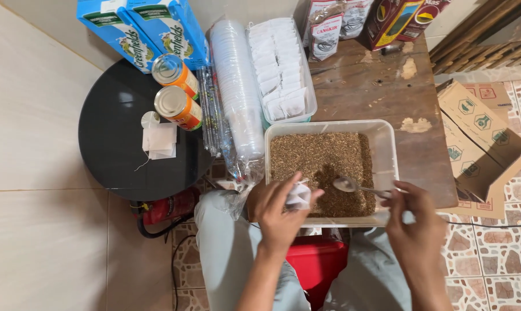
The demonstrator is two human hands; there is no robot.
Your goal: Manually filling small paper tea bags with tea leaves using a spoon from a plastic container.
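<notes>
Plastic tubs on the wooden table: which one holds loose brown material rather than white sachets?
The near tub, in front of the hands, is filled with loose brown material; the far tub holds white sachets.

We see a worn wooden surface (381,86), a round black side table (113,138), patterned floor tiles (491,253) and a pale wall (36,115).

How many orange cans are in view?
2: one can beside the blue cartons, the other can just below it on the black round table. None seems hidden.
</notes>
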